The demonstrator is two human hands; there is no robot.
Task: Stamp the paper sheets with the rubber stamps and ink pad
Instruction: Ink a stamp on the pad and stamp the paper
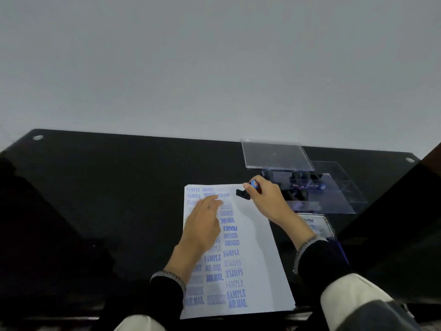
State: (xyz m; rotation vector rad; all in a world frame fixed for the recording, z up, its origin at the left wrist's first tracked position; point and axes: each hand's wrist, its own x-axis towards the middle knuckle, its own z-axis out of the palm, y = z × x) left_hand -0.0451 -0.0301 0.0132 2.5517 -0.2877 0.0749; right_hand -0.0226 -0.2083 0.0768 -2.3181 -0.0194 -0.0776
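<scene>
Your left hand (205, 223) lies flat with fingers spread on the paper sheet (253, 235), pinning it so it won't slide. Your right hand (265, 199) pinches the rubber stamp (244, 194) at the sheet's far edge, probably mid-press. The stamp box (334, 187) and ink pad (317, 225) sit just beyond and beside that hand, within reach.

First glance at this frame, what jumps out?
The white sheet at centre, on the black table, its left half full of blue SAMPLE, AIR MAIL and AMENDED prints. The left hand lies flat on it while the right hand grips a black stamp at its top edge. Behind the right hand stands a clear plastic case with more stamps, lid open.
</scene>
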